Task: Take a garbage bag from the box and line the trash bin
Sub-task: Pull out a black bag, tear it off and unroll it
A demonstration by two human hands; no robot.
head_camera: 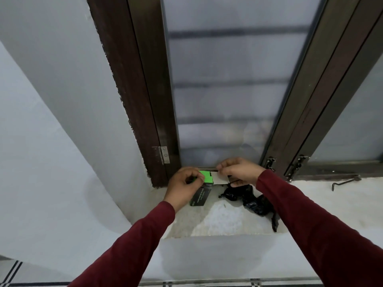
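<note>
A small black and green garbage bag box point(202, 194) stands on the stone window sill point(226, 220), its green top end raised. My left hand point(184, 188) grips the box at that green end. My right hand point(238, 170) pinches the box's pale cardboard flap point(220, 179), which is folded open to the right. A crumpled black garbage bag point(248, 200) lies on the sill just right of the box, partly under my right wrist. No trash bin is in view.
Behind the box rises a frosted glass window in a dark brown wooden frame point(157, 112), with a hinge point(163, 154) and two metal latches point(271, 163). A loose metal hook point(345, 181) lies on the sill at the far right. Tiled floor shows below.
</note>
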